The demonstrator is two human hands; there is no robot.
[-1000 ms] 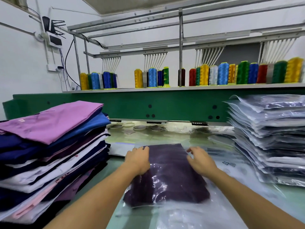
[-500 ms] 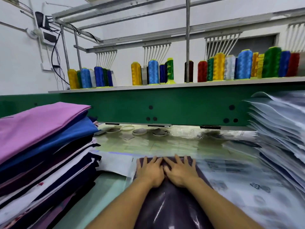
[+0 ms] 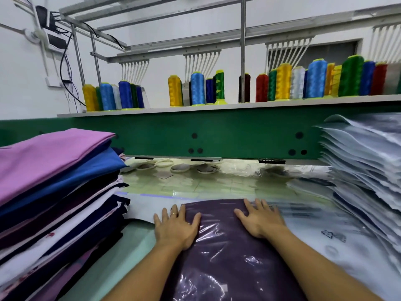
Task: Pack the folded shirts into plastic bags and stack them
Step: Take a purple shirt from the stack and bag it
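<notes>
From the head view, the person is leaning over the desk (image 3: 132,255), and the plum shirt (image 3: 230,274) is lying flat at six o'clock, already inside its plastic bag (image 3: 209,234). The left hand (image 3: 176,229) is pressing down on the far left corner of the packet, towards eleven o'clock. The right hand (image 3: 258,220) is pressing on the far right corner, towards one o'clock. Both sets of fingers (image 3: 173,210) are lying straight and spread, flat on the film. They are gripping nothing, only bearing down.

The packet is looking light and limp to me. It is soft cloth under glossy film that is wrinkling and catching the light, so I am expecting it to sag and to slide under dry palms. I would be taking it by the two long edges, at nine and three o'clock, with thumbs on top and fingers beneath. Pinching the film alone would be risking a slip.

At nine o'clock a tall pile of folded shirts (image 3: 54,181) is waiting unbagged. At three o'clock the stack of bagged shirts (image 3: 364,170) is rising, its slick edges fanning unevenly. That is probably where this one is heading. At twelve o'clock thread cones (image 3: 282,83) are standing on a shelf (image 3: 217,106).
</notes>
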